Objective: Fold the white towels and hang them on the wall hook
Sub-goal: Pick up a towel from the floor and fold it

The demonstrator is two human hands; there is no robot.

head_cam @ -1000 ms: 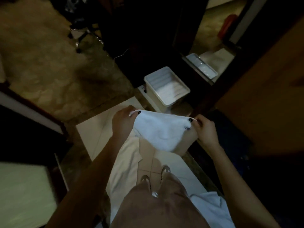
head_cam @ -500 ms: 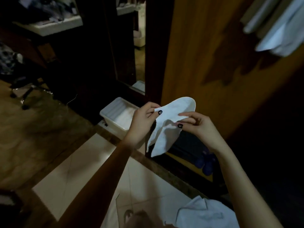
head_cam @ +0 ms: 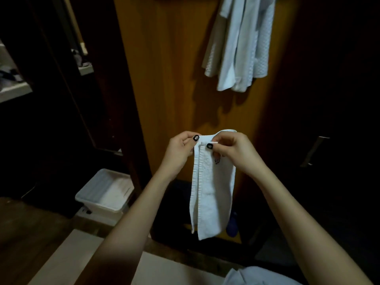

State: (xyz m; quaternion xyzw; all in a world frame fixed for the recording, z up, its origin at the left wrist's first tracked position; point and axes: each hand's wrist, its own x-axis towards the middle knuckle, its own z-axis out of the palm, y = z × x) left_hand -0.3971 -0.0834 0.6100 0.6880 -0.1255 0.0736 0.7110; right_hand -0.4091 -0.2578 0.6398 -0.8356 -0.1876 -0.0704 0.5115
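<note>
Left hand [head_cam: 178, 150] and right hand [head_cam: 236, 151]: fingers pinching top edge of folded white towel [head_cam: 212, 188], held mid-air before the wooden panel [head_cam: 174, 68]. Long axis vertical, free end down. Advice: keep layers pinched together, edges aligned, then lift. Beyond, hung towels [head_cam: 238, 42] above; hook hidden.

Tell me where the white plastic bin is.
Head view, lower left: the white plastic bin sits on the floor beside the wooden panel, left of the left hand.
</note>
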